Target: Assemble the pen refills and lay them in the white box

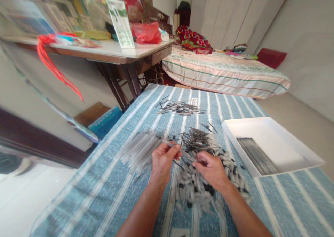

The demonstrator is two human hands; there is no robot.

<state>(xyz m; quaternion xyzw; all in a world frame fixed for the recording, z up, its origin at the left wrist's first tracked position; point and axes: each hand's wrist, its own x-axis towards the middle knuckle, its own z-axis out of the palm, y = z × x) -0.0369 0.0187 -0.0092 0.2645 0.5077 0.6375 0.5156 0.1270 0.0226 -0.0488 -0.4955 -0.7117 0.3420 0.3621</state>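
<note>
A slim translucent tube (184,153) is stretched between my two hands above the striped cloth. My left hand (165,157) pinches it near its left part, while my right hand (210,167) has its fingers closed at the right end. To the left lies a heap of translucent tubes (139,150). Just beyond my hands is a pile of thin dark refills (199,139). Small clear and black caps (194,190) are scattered below and around my right hand. Farther back rests another loose bunch of thin dark pieces (181,107).
An open white box (289,143) at the right holds a row of assembled dark-cored pens (255,155). Beyond the cloth-covered table (104,181) stand a cluttered desk (109,50) at the left and a bed (224,70). A blue box (105,122) sits on the floor.
</note>
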